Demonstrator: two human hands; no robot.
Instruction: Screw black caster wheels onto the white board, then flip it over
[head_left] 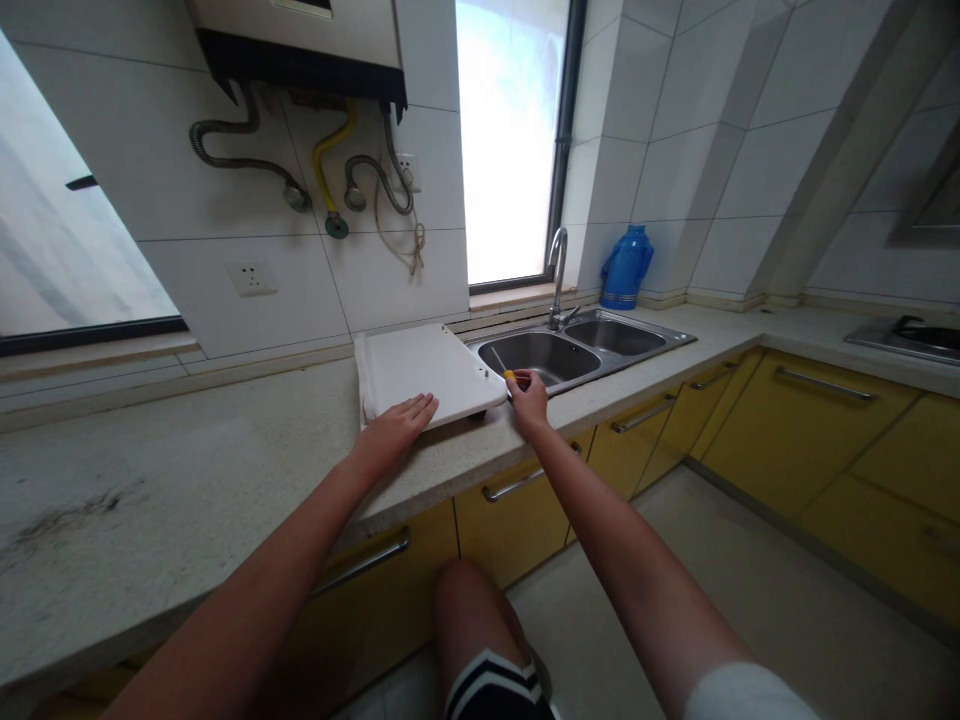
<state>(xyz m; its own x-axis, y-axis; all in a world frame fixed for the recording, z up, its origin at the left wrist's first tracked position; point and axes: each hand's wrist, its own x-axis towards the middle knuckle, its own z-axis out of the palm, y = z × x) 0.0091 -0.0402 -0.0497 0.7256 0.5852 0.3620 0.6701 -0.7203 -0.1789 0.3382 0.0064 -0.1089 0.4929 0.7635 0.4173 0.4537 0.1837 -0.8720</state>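
A flat white panel (416,360) with rounded corners lies on the countertop, left of the sink. Small holes and a short metal peg (486,374) show along its right edge. My left hand (394,430) rests on the panel's near left part, fingers stretched out and flat. At the panel's right corner, by the front rim of the sink, my right hand (531,398) is closed round a screwdriver (511,376) with a yellow and red handle. Its thin shaft points up and to the left, over the sink's edge. Part of the handle is hidden by my fingers.
The double steel sink (679,338) with a faucet (559,270) lies right of the panel. A blue jug-like container (628,268) stands behind it. Above hangs a water heater (300,50) with hoses. Yellow cabinets (810,430) run below the counter (187,460); a stove sits far right.
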